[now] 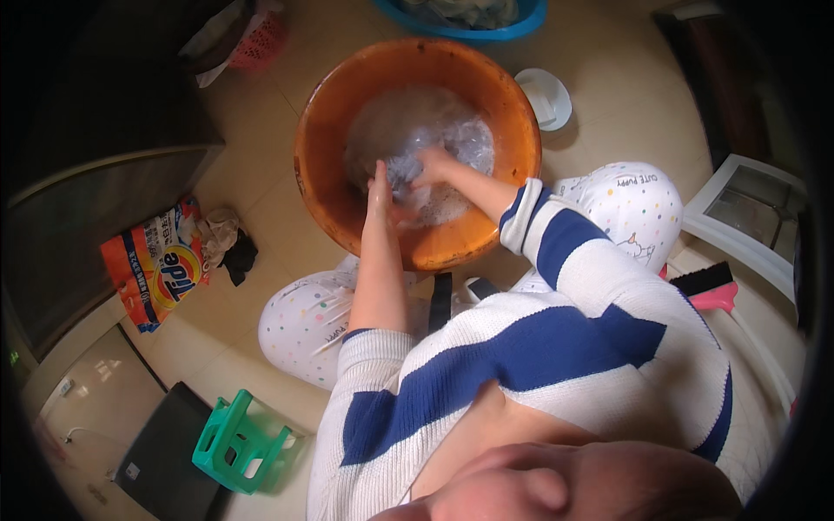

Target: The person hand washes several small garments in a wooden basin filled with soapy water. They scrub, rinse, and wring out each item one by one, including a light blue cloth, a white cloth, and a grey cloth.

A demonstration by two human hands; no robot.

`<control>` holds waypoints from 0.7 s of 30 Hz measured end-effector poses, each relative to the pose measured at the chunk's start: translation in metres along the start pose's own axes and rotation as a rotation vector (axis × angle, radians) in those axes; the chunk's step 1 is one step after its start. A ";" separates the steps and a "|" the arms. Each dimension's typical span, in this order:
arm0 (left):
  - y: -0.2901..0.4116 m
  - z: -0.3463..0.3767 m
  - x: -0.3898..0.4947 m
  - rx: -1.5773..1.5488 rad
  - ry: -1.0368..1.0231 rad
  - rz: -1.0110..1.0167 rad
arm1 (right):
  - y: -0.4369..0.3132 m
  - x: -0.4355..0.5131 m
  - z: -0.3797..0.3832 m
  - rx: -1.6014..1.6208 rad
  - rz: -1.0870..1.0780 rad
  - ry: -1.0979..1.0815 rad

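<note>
An orange-brown round tub (324,150) stands on the floor before me, with cloudy, foamy water (391,120) in its bottom. My left hand (380,189) is at the near left of the water, upright on edge, its lower part blurred. Reaching in from the right, my right hand (431,164) has its fingers partly under the water. Between the two hands lies a pale bluish, wet mass (404,167); whether it is cloth or suds I cannot tell. Foam and glare hide what the fingers touch.
Beyond the tub sits a blue basin (449,31) of cloth. A white bowl (560,98) holding a pale block is at its right. Leftward lie a Tide bag (153,267), beige cloth (221,231) and black cloth (240,258). A green plastic stool (225,449) and pink-backed brush (715,297) are nearby.
</note>
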State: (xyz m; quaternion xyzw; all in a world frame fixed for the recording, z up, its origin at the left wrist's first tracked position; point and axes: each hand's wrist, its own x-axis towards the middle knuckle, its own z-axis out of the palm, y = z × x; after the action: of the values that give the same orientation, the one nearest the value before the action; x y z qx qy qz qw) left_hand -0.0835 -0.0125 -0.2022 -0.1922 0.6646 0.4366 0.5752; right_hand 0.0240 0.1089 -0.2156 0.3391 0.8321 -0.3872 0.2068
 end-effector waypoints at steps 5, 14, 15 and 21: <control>0.017 0.006 -0.025 -0.083 -0.180 -0.054 | -0.043 -0.048 -0.011 0.454 -0.230 0.246; 0.006 0.007 -0.057 -0.625 -1.024 0.201 | -0.123 -0.161 -0.048 0.165 -0.621 0.503; 0.003 0.011 -0.070 -0.626 -1.046 0.236 | -0.123 -0.158 -0.041 0.150 -0.643 0.562; 0.011 0.045 -0.078 -0.555 -0.976 0.386 | -0.105 -0.139 -0.039 -0.023 -0.726 0.944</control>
State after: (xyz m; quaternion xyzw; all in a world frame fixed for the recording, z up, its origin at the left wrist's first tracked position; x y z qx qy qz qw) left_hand -0.0445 0.0104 -0.1239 0.0118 0.2073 0.7285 0.6528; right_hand 0.0394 0.0340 -0.0543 0.1660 0.9008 -0.2315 -0.3276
